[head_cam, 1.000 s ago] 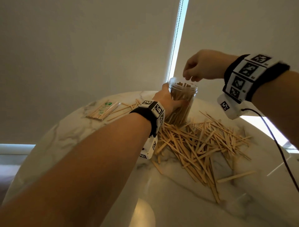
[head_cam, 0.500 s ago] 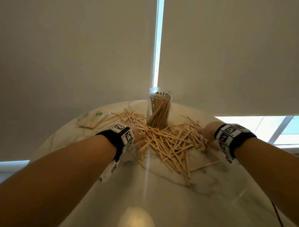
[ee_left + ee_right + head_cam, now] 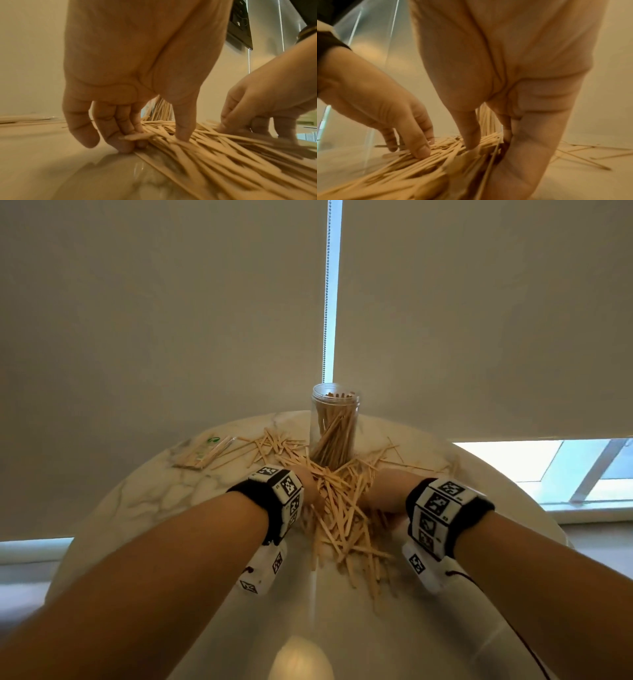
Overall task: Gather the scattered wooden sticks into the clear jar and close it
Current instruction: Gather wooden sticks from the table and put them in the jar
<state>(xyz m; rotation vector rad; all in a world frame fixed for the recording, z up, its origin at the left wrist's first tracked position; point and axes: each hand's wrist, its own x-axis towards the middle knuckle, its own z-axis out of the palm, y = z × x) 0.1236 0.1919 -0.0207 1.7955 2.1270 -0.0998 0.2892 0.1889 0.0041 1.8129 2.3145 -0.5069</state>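
Both hands are working at a heap of wooden sticks (image 3: 337,508) lying on the round marble desk (image 3: 144,498). The left hand (image 3: 308,482) is pressing against the left side of the heap; in the left wrist view its fingers (image 3: 109,129) are curling down onto the desk with stick ends caught against them, and its thumb is pushing down on top of the pile, so it is closing around a bunch of sticks. The right hand (image 3: 383,491) is sitting on the right side of the heap, directly opposite. In the right wrist view its thumb is pressing onto the sticks while its fingers are reaching down behind them, grasping the sticks from that side. The heap is being held between the two hands.

The clear jar (image 3: 335,426) is standing upright just beyond the heap, near the far edge of the desk, uncapped and already holding many sticks that are leaning inside it. More loose sticks are lying to the left and right of the jar. A small clear packet (image 3: 205,451) of sticks is lying at the far left of the desk, apart from the pile.
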